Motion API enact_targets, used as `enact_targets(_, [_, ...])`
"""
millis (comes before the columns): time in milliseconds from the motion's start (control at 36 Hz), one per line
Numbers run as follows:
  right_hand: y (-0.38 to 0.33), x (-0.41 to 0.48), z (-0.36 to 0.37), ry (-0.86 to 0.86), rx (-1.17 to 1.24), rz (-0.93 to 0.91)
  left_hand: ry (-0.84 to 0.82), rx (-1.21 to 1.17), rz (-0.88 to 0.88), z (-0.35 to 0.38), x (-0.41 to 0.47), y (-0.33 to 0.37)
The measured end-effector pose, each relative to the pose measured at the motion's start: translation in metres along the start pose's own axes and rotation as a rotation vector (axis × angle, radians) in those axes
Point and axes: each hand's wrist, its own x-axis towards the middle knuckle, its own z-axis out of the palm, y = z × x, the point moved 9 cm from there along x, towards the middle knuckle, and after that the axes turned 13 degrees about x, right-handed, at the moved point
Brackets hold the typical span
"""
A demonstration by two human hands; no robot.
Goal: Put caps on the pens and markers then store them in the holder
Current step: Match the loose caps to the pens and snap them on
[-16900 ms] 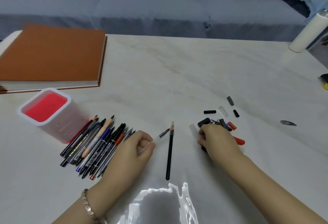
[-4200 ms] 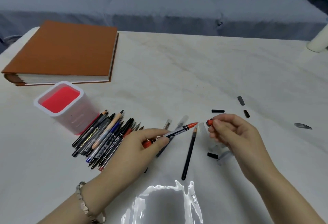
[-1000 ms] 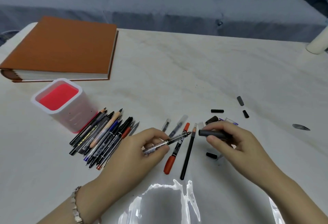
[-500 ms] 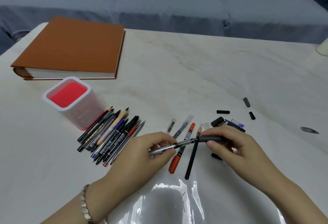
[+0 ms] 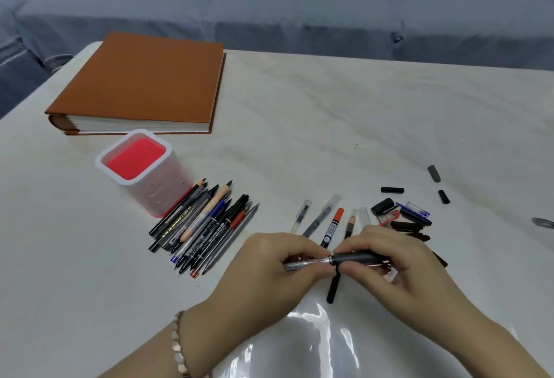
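My left hand [image 5: 278, 266] pinches a clear-barrelled pen [image 5: 305, 263] held level above the table. My right hand [image 5: 392, 263] grips a long dark grey cap [image 5: 355, 257] that sits over the pen's tip. A white holder with a red inside [image 5: 141, 168] stands at the left. Beside it lies a pile of several uncapped pens and pencils [image 5: 204, 228]. Behind my hands lie two clear capped pens [image 5: 317, 217], an orange-capped marker [image 5: 332, 228] and a black pencil [image 5: 334, 287]. Several loose caps [image 5: 401, 219] lie to the right.
A thick orange-brown album [image 5: 144, 84] lies at the table's far left. A grey sofa with cushions [image 5: 299, 3] runs behind the table. Three stray caps [image 5: 433, 174] lie further right. A shiny clear plastic sheet [image 5: 323, 344] lies between my forearms.
The grey cap in my right hand has slid over the tip of the pen in my left hand, and both hands have come together. Earlier the orange marker was capped and laid down.
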Motion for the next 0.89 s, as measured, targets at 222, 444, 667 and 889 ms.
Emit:
enact_targets(222, [-0.019, 0.003, 0.002, 0.003, -0.129, -0.199, -0.317, -0.449, -0.332, 0.016, 0.004, -0.015])
enact_targets(444, [0.018, 0.003, 0.038, -0.196, -0.390, -0.142, -0.366, 0.340, -0.213, 0.014, -0.011, -0.062])
enact_targets(667, [0.061, 0.014, 0.006, -0.039, -0.363, 0.055, -0.064, 0.871, -0.155, -0.015, -0.007, -0.103])
enact_targets(889, [0.085, 0.028, -0.001, -0.063, -0.439, 0.237, -0.071, 0.937, -0.201, -0.006, 0.001, -0.103])
